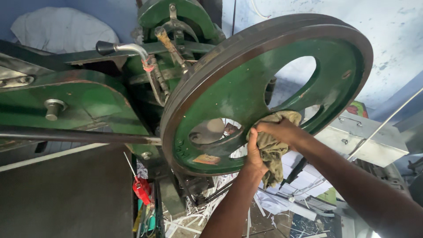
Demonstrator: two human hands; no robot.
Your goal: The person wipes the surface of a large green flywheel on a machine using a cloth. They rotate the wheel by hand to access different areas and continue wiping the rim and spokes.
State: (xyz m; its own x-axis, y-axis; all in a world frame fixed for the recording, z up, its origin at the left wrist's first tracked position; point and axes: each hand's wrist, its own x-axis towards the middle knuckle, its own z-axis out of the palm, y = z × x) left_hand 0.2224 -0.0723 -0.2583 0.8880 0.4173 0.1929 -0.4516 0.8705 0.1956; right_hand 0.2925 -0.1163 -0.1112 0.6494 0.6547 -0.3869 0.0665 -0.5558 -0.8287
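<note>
A crumpled olive rag (269, 147) is pressed against the hub of a large green flywheel (246, 88). It is clenched from 8 o'clock by the left hand (254, 152) and pinched from 1 o'clock by the right hand (278, 130). Open cut-outs lie at 9 and 1 o'clock of the hub. The dark rim is untouched. Paper scraps (207, 211) are strewn below at 6 o'clock.

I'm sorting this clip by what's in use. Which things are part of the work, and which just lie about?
In use: left hand, right hand, olive rag, green flywheel.
Lying about: red oil can, paper scraps, black-knobbed lever.
</note>
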